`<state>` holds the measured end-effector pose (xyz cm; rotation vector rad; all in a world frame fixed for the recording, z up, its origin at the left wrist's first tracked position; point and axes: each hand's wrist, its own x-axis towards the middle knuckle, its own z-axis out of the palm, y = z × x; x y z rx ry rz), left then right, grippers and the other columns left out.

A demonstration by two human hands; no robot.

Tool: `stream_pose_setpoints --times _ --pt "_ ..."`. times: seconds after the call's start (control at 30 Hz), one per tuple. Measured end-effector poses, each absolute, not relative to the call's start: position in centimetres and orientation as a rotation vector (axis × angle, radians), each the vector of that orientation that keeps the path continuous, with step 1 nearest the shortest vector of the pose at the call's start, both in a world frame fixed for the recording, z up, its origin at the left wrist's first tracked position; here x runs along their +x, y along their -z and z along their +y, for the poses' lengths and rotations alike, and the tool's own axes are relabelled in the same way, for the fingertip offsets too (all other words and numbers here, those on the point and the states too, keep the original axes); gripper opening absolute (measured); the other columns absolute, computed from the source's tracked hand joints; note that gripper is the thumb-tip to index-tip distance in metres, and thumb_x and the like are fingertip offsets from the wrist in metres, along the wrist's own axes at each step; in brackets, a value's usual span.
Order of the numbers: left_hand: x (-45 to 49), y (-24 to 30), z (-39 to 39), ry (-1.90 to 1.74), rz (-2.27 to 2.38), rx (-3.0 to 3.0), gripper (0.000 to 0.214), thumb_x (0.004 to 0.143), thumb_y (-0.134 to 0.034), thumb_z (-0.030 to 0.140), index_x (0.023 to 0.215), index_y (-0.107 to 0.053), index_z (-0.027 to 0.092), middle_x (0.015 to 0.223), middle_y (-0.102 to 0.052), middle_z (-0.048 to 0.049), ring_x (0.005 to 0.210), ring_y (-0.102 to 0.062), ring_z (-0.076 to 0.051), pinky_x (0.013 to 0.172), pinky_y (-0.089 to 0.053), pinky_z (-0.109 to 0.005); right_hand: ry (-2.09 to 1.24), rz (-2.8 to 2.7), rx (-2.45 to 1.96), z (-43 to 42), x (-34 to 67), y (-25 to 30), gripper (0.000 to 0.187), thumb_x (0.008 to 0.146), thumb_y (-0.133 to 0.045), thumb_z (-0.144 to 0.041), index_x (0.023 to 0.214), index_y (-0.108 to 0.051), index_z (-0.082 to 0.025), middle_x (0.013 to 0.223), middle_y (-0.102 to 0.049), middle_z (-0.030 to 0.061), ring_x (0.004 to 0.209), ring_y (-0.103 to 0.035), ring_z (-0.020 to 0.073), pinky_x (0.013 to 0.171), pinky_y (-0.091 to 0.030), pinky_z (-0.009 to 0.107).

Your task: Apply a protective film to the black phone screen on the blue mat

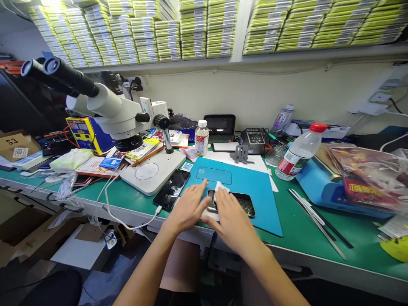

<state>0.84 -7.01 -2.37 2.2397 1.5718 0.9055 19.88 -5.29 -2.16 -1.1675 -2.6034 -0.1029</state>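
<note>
A dark phone [247,205] lies flat on a blue mat [266,191]. My right hand [234,219] presses a folded white tissue [219,185] down on the phone's left part, and its fingers hide some of both. Just left of the phone hovers my left hand [188,208], with its fingers apart and nothing in it. Behind the hands, a thin phone-shaped outline [214,175] shows on the mat; I cannot tell whether it is a loose frame or printed. Another black phone [172,189] rests left of the mat, beside a white cable [134,227].
A microscope [117,114] on a pale base [153,172] stands at the left. Behind the mat is a small drink bottle [201,138]. To the right are a red-capped water bottle [299,151], tweezers and thin tools [318,221], and a blue tray [321,191] holding packaging.
</note>
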Motion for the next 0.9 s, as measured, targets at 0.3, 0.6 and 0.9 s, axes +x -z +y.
stream_pose_setpoints --times 0.3,0.6,0.9 --pt "1.2 1.9 -7.2 -0.751 1.566 2.451 0.042 0.104 -0.038 0.033 0.140 -0.057 0.023 0.149 -0.053 -0.0041 0.134 -0.048 -0.027 0.115 -0.039 -0.049 0.127 -2.645 -0.999 -7.6 21.1 2.1 0.082 0.094 -0.048 -0.065 0.145 -0.048 -0.001 0.150 -0.047 0.0248 0.137 -0.048 0.0372 0.112 -0.042 0.052" --pt "1.1 2.2 -7.0 -0.894 1.575 2.327 0.054 0.104 -0.038 0.044 0.152 -0.039 0.020 0.151 -0.050 -0.0086 0.137 -0.045 -0.028 0.114 -0.039 -0.049 0.425 -2.549 -1.051 -5.5 24.3 3.6 0.087 0.093 -0.042 -0.070 0.138 -0.054 0.003 0.144 -0.052 0.0292 0.129 -0.056 0.0416 0.103 -0.050 0.055" --pt "1.2 1.9 -7.2 -0.945 1.540 2.263 0.037 0.101 -0.044 0.028 0.134 -0.061 0.020 0.139 -0.063 -0.0056 0.128 -0.052 -0.026 0.112 -0.043 -0.048 -0.152 -2.671 -0.814 -5.6 17.9 1.3 0.060 0.091 -0.067 -0.045 0.141 -0.055 -0.013 0.145 -0.057 0.0155 0.137 -0.049 0.0308 0.118 -0.038 0.051"
